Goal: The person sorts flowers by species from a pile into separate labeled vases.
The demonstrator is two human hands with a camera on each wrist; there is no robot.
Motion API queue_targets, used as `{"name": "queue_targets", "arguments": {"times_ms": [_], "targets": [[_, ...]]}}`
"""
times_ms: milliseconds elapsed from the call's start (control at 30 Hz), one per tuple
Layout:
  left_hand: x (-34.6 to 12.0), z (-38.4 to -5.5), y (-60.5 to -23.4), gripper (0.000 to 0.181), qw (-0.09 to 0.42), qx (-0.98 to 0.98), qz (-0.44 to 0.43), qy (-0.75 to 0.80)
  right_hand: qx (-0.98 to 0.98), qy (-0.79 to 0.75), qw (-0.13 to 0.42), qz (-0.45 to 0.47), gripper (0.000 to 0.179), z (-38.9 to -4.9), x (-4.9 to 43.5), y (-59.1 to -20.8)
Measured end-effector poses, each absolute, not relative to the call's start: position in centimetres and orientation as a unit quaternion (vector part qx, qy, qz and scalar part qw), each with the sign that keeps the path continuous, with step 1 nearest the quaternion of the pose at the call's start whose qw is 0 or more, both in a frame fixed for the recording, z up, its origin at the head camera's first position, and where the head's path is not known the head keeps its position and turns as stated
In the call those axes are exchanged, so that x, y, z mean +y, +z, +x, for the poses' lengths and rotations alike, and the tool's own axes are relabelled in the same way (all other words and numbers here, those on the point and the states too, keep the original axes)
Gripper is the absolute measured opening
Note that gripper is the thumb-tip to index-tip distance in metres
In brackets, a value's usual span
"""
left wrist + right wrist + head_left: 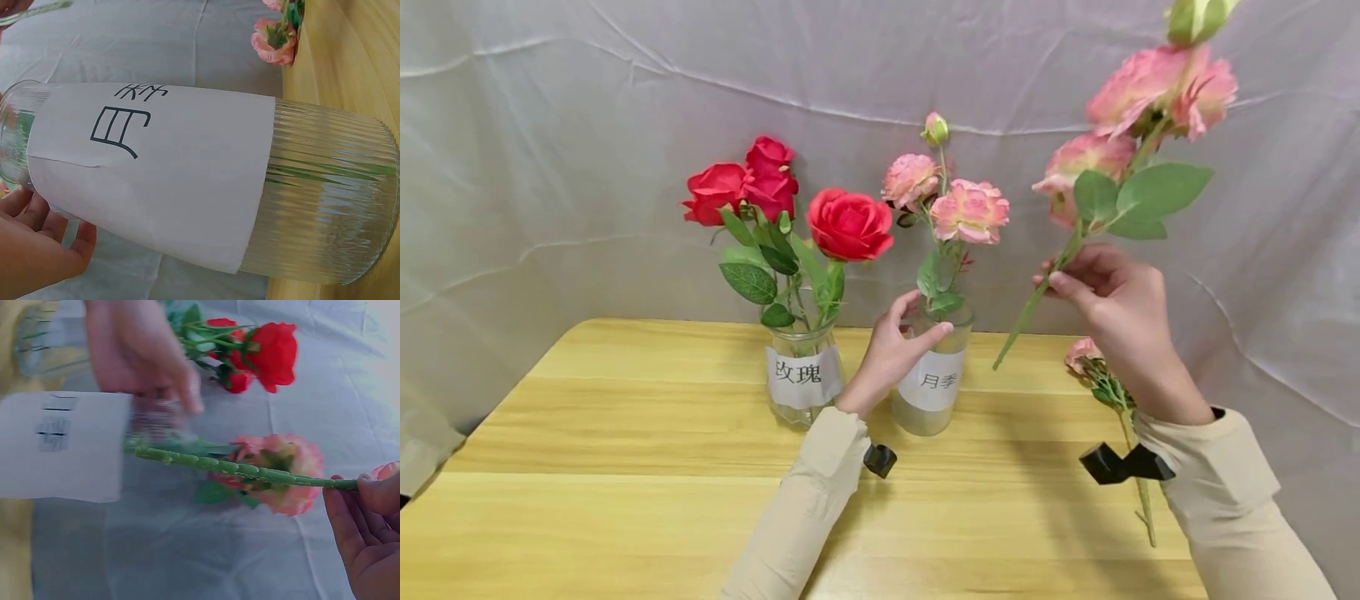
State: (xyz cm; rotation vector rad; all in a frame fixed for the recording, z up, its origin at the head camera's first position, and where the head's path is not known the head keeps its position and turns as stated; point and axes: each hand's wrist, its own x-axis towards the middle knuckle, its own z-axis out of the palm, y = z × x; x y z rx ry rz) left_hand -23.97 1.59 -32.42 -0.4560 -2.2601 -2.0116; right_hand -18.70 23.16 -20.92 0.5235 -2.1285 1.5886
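My right hand (1123,317) pinches the green stem (250,472) of a pink rose spray (1157,100) between thumb and fingers. The spray leans with its blooms up to the right; its bare lower end hangs in the air right of the labelled glass vase (928,383). Around that vase's upper part, just above its white paper label (169,169), curve the fingers and thumb of my left hand (895,350). The vase stands upright, with another pink spray (970,212) inside it.
Left of it, a second labelled glass vase (805,375) holds several red roses (850,225). Another pink flower stem (1138,475) lies on the wooden table (625,433) at the right, partly behind my right wrist. A grey cloth (625,167) hangs behind the table.
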Motion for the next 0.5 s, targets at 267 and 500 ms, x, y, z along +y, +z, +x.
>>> {"name": "queue_targets", "arguments": {"times_ms": [267, 500], "targets": [[1.5, -23.9, -32.5, 0.071, 0.043, -0.737, -0.155, -0.657, -0.666, 0.683, 0.206, 0.216, 0.010, -19.6, 22.0, -18.3], [1.5, -23.9, -32.5, 0.072, 0.045, -0.736, -0.155, -0.657, -0.631, 0.712, 0.232, 0.203, 0.011, -20.9, 21.4, -18.0]]}}
